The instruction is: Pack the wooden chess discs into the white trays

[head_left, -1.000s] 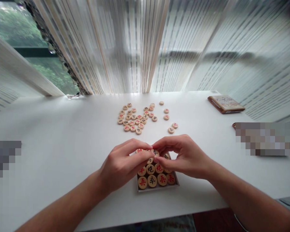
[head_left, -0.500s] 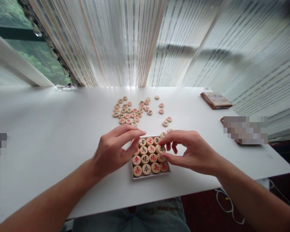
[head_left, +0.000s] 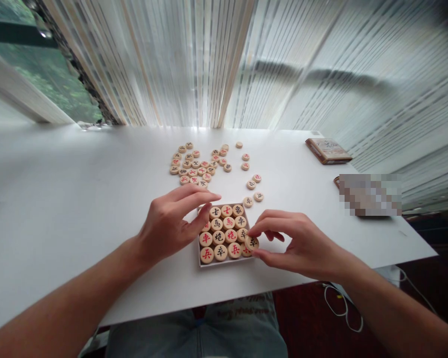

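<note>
table (head_left: 78, 199): white. left hand (head_left: 169, 219): fingers loosely spread, by the far left corner of the box (head_left: 226, 263). right hand (head_left: 298, 241): pinching one black-marked piece (head_left: 251, 242) over the box's right side. box: near, holding rows of discs (head_left: 231, 235). loose discs (head_left: 202, 171): far, mostly left.

A white table (head_left: 78, 199) lies under the left hand (head_left: 173, 223) and right hand (head_left: 291, 241); I see pale curtains (head_left: 186, 64) beyond them, a daylit window (head_left: 22, 34) past the left, dark red floor (head_left: 306, 315) below the right.
</note>
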Demonstrator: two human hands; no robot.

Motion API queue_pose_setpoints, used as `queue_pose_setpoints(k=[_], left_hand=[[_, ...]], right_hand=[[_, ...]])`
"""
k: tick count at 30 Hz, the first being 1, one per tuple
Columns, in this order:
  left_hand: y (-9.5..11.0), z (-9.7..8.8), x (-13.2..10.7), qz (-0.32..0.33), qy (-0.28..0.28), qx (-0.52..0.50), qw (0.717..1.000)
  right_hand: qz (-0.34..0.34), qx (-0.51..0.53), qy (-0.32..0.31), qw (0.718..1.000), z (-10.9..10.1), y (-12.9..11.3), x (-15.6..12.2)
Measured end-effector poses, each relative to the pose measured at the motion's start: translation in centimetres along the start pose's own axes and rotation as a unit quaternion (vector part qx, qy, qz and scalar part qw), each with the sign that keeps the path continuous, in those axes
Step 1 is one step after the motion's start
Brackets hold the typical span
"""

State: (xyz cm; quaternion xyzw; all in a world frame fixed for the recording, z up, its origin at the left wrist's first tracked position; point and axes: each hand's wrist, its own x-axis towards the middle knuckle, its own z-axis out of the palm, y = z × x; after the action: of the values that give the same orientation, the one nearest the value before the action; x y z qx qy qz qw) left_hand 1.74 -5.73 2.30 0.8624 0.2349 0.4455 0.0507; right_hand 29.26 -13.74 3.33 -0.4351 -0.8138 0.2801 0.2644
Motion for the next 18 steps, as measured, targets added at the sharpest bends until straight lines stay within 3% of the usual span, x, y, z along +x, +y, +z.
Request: queue_pose_setpoints(k=[18], left_hand=[[-0.1,0.04,-0.2,-0.016,-0.018,0.008,1.0]], right_hand=[[-0.001,-0.014,-0.032,0.999,0.18,0.0,-0.5]])
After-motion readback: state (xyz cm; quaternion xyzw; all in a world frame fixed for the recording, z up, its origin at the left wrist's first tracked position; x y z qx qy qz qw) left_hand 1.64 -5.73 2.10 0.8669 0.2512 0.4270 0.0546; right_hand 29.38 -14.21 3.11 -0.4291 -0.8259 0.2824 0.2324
